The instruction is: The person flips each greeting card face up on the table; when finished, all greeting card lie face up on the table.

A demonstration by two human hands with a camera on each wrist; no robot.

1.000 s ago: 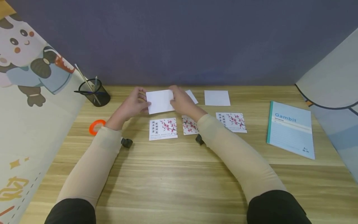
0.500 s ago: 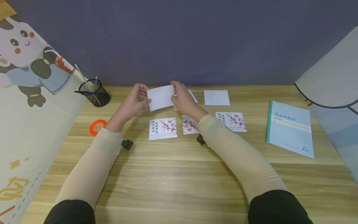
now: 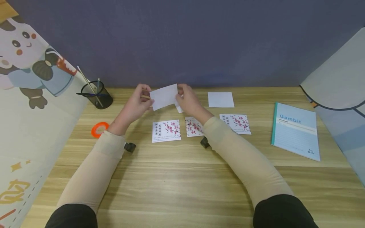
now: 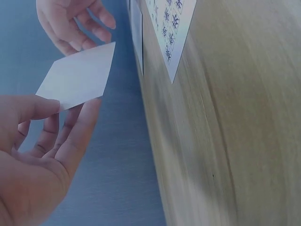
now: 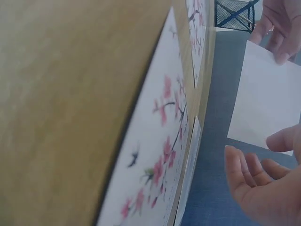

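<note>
A blank white card point(image 3: 163, 96) is raised and tilted near the back of the desk. My left hand point(image 3: 138, 103) pinches its left edge between thumb and fingers. At the opposite edge my right hand point(image 3: 189, 101) has its thumb point(image 5: 282, 140) overlapping the card, while its other fingers are spread below that edge. Another white card point(image 3: 179, 108) lies behind, mostly hidden by the right hand and the raised card. Nearer me lie three cards with pink blossom prints: a left one point(image 3: 166, 131), a middle one point(image 3: 193, 127) partly covered by the right arm, and a right one point(image 3: 240, 123).
A blank white card point(image 3: 220, 99) lies at the back right. A blue notebook point(image 3: 296, 131) rests at the far right. On the left stand a black mesh pen holder point(image 3: 102, 98) and an orange tape ring point(image 3: 95, 130). A dark panel point(image 3: 199, 44) borders the desk's back.
The white card has risen slightly, its right end tilting upward. My right hand has shifted a little right, its fingers loosening from the card's edge. The left hand keeps its pinch.
</note>
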